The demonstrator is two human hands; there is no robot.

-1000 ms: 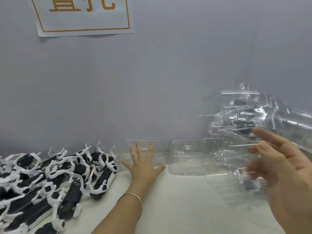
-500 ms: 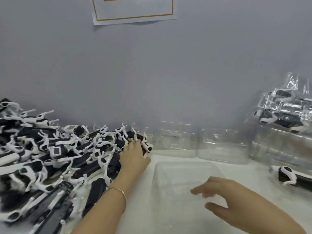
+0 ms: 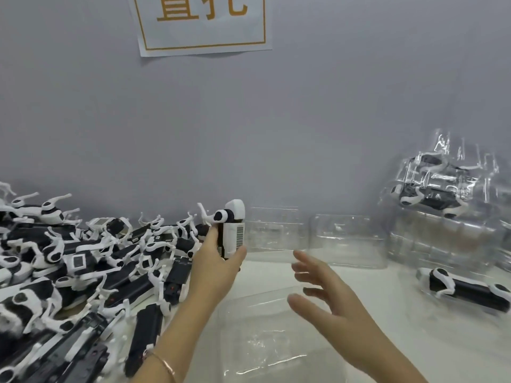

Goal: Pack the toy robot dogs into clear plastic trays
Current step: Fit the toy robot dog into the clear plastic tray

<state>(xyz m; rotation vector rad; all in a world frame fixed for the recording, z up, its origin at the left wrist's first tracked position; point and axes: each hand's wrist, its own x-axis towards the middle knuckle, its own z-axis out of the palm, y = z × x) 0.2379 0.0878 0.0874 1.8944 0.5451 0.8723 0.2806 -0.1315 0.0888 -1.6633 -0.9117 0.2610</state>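
The left hand [image 3: 218, 261] is raised above the desk [image 3: 387, 341], with the forearm coming up from the lower edge. Its fingers and thumb are curled round the lower half of one toy robot dog [image 3: 232, 230] and hold it upright; the index finger lies up along the dog's left side. A thin bracelet [image 3: 166, 363] sits on this wrist.

The right hand [image 3: 326, 297] comes in from the lower right. Its fingers are straight and spread, they point to the left, and it holds nothing. It hovers over a clear tray [image 3: 262, 335] that lies on the desk in front of the person. I cannot tell if it touches the tray.

The held dog is just beside the pile of toy dogs [image 3: 83, 272], which fills the left side and is cut off by the left and bottom edges. The lower end of the held dog is hidden inside the palm.

Two empty trays [image 3: 345, 239] stand at the wall [image 3: 331, 120], and their outlines are hard to see. On the right a stack of filled trays [image 3: 442, 203] is cut by the frame edge, so the number of trays cannot be counted. A single dog [image 3: 464, 288] lies near it; whether it is inside a tray is not clear. A paper sign [image 3: 201, 23] on the wall is cut off at the top.
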